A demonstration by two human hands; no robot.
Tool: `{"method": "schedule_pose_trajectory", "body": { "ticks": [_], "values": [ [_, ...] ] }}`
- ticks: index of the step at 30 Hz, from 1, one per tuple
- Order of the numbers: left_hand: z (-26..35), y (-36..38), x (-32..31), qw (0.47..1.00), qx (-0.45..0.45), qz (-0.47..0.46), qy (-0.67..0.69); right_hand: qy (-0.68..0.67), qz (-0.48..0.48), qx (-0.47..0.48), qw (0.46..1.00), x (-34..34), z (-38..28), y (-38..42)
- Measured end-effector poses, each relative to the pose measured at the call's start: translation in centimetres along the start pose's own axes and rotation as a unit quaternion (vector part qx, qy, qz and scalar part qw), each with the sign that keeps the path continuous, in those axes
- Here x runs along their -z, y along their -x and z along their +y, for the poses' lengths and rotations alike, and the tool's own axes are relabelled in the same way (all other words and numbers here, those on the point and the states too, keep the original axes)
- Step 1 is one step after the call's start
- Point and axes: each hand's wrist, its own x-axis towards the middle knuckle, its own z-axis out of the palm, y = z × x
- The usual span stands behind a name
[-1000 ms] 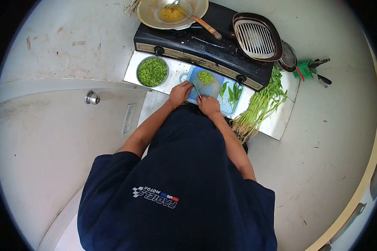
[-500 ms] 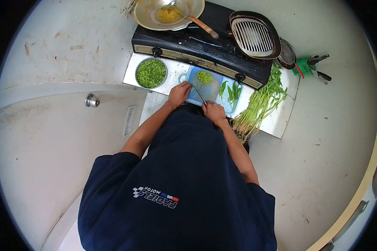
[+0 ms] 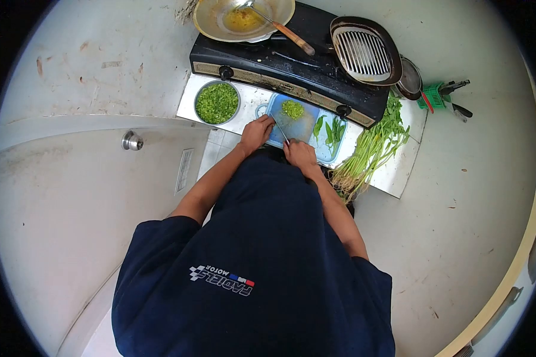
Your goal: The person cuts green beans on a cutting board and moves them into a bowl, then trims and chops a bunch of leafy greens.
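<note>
A knife (image 3: pixel 280 129) slants across the blue cutting board (image 3: pixel 301 132), its handle in my right hand (image 3: pixel 301 156), whose fingers are closed round it. At the board's left edge, my left hand (image 3: pixel 258 132) has its fingers drawn together near the knife's tip; what they hold, if anything, is too small to tell. Chopped green pieces (image 3: pixel 292 109) lie in a small heap on the board above the knife. On the right side of the blue tray (image 3: pixel 326 157) rest some whole green chillies or leaves (image 3: pixel 334 132).
A bowl of chopped greens (image 3: pixel 217 103) stands left of the board. Behind is a black stove (image 3: pixel 262 58) with a wok (image 3: pixel 214 21) and a grill pan (image 3: pixel 366 50). Long-stemmed greens (image 3: pixel 372 146) lie at the right, near a green basket (image 3: pixel 433 96) with knives.
My right hand and the knife handle have shifted slightly left. My left hand stays in nearly the same place. The camera view has moved a little.
</note>
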Motion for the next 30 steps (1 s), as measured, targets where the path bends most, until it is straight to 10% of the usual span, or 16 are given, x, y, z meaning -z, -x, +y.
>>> {"method": "schedule_pose_trajectory", "body": {
  "ticks": [30],
  "values": [
    [-0.3,-0.2,0.1,1.000,0.006,-0.003,0.020,-0.013,-0.009,0.008,1.000,0.6,0.6,0.6]
  ]
}}
